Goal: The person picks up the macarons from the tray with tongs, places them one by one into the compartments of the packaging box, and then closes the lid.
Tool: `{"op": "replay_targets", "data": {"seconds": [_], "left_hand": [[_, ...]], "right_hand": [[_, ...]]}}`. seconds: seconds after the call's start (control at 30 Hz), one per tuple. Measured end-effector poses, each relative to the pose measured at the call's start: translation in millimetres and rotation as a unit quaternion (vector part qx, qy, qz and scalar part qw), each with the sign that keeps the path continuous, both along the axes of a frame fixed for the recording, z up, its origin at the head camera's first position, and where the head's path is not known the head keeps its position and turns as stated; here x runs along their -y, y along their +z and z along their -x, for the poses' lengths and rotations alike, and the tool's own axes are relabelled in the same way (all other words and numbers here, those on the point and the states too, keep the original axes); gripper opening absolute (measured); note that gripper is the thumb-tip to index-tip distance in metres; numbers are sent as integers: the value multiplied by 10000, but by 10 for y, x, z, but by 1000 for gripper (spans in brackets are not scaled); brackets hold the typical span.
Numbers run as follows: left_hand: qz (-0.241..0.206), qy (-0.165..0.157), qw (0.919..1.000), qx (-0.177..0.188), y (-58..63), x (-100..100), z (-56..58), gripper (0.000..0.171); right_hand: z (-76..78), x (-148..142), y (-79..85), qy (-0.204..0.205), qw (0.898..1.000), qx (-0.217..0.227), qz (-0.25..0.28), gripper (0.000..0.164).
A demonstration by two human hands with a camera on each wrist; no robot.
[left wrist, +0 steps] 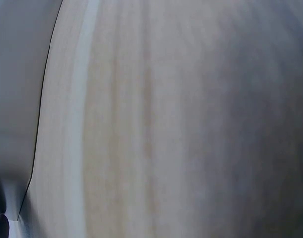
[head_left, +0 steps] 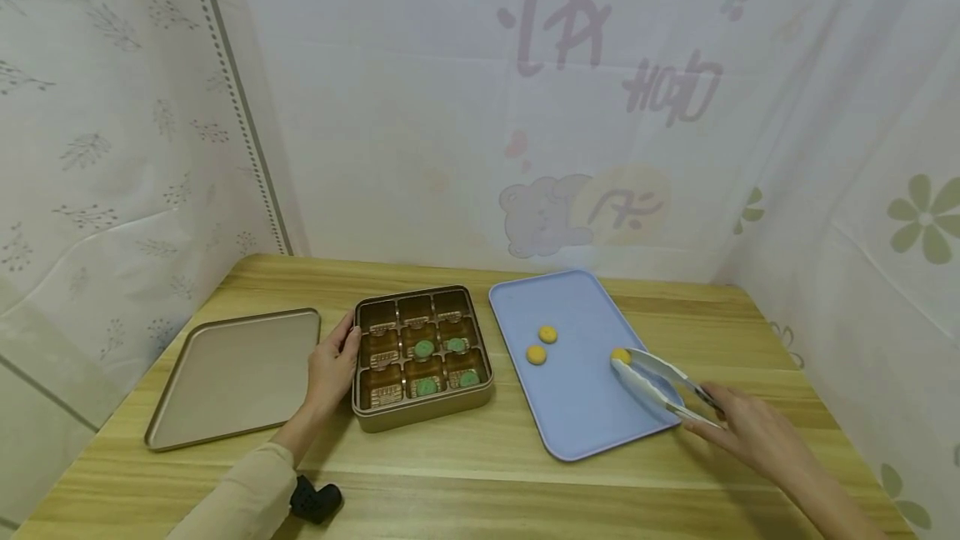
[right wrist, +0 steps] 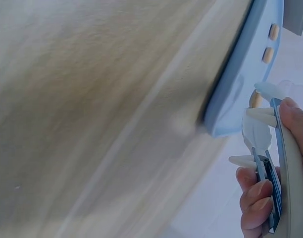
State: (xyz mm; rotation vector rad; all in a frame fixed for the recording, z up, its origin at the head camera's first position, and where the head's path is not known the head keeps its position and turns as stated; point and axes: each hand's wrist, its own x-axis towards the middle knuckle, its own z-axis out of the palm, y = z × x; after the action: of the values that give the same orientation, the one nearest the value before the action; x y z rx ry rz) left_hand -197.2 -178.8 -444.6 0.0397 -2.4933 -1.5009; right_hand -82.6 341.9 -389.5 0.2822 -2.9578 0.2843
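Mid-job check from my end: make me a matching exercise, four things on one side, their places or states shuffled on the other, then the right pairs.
Things:
1. Left hand
2. Right hand
3. Green pieces
4. Flat gold tray

Places or states:
A. Inside compartments of the box
B. Lying flat on the table
C. Gripping the tongs
D. Touching the box's side

Right pairs: 1-D, 2-C, 3-A, 4-B

Wood-grain table (head_left: 450,486) below the right hand (head_left: 753,427). Pale curtain (head_left: 390,148) beyond it: bear print (head_left: 540,215) forward-left of the hand, green flower print (head_left: 926,219) forward-right.
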Motion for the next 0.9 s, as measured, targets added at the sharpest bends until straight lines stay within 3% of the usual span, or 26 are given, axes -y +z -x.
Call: {"op": "replay_targets", "data": {"seconds": [0.43, 0.73, 0.9], "left_hand": [[-53, -9, 10000, 49, 5, -5, -7, 47], [-57, -12, 10000, 77, 8, 4, -13, 47], [-115, -63, 9999, 86, 5, 2, -14, 48]], "right_hand": [[279, 407, 163, 203, 9995, 248, 71, 51], [633, 922, 289, 836, 9961, 232, 125, 48], [834, 1213, 324, 1122, 9936, 141, 27, 54]]}}
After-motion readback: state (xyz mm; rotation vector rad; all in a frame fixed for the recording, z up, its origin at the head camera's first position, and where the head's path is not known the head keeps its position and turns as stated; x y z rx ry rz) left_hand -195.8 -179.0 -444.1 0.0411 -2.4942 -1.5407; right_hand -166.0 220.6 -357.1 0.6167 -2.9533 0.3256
